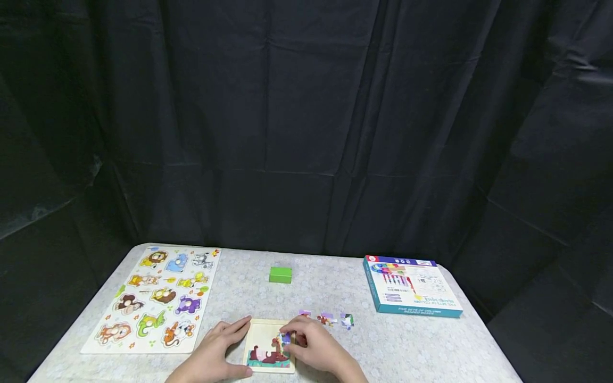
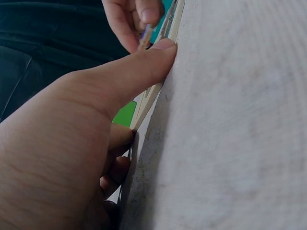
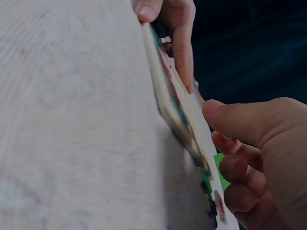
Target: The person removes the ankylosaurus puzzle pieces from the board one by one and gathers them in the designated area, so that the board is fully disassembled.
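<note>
A small square wooden puzzle tray lies near the front of the table, its lower part filled with joined pieces showing a brown animal. My left hand grips the tray's left side, thumb at the near corner and fingers at the far one. Over the tray's right side, my right hand pinches a puzzle piece between thumb and fingertips; purple and orange show on it in the left wrist view. Right of the tray are loose puzzle pieces, partly hidden behind the right hand.
A large animal peg board lies at the left. Behind the tray sits a green block. A flat white and teal box rests at the right. Black cloth hangs behind the table.
</note>
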